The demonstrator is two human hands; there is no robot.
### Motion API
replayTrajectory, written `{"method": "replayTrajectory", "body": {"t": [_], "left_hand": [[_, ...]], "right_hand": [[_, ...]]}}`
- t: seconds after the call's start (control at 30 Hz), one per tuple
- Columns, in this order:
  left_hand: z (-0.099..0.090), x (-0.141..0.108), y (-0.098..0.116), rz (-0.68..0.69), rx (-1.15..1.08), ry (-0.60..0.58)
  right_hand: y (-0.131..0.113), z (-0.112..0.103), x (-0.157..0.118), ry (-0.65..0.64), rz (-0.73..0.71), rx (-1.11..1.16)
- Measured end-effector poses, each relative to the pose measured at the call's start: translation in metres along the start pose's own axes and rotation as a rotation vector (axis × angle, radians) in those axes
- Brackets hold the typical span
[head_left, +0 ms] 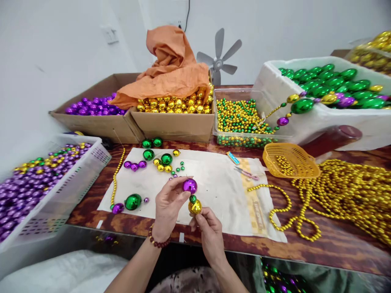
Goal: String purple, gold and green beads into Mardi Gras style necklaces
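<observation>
Above the front part of a white cloth [220, 183], my left hand [169, 203] pinches a large shiny purple ball [190, 186]. My right hand [209, 228] has thumb and fingers closed at a gold ball [194, 206] just below. A small green bead [192, 199] sits between the two balls, in line with them. Left of my hands lie a large green ball [133, 202] and a purple ball [117, 208], beside a string of small gold beads [115, 179]. Purple balls [135, 166], green balls [166, 159] and gold balls [160, 167] rest at the cloth's back left.
Cardboard boxes [174, 125] of balls stand behind, one partly under orange cloth [171, 61]. A bead basket [65, 195] is left. A clear bin [218, 122], foam box [265, 87], yellow basket [270, 171], dark red bottle [332, 140], gold strands [351, 195] and snips [247, 173] are right.
</observation>
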State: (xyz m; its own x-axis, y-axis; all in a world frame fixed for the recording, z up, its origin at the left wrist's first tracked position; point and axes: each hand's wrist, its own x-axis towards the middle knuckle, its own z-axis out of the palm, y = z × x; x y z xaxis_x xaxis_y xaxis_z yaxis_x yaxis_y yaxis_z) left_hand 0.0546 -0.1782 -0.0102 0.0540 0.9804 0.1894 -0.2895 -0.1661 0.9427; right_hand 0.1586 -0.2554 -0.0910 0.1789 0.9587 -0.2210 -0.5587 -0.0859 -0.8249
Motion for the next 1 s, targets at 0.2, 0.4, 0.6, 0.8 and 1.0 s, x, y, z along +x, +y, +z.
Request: {"method": "replayTrajectory", "body": {"t": [0.2,0.4,0.6,0.8,1.0], "left_hand": [[-0.002,-0.004,-0.006,-0.017,0.053,-0.026],[-0.035,0.025,-0.008,0.002,0.389,-0.045],[-0.064,0.049,-0.049,0.189,1.185,-0.246],[-0.036,0.030,-0.077,0.215,1.447,-0.418],[-0.031,0.035,-0.075,0.148,1.366,-0.369]], "right_hand": [[-0.006,-0.002,0.004,0.009,0.026,0.027],[-0.014,-0.026,0.020,0.056,-0.026,-0.023],[-0.039,-0.067,0.032,0.172,-0.127,-0.054],[-0.032,-0.077,0.024,0.170,-0.094,-0.093],[-0.023,-0.071,0.017,0.132,-0.027,-0.107]]}}
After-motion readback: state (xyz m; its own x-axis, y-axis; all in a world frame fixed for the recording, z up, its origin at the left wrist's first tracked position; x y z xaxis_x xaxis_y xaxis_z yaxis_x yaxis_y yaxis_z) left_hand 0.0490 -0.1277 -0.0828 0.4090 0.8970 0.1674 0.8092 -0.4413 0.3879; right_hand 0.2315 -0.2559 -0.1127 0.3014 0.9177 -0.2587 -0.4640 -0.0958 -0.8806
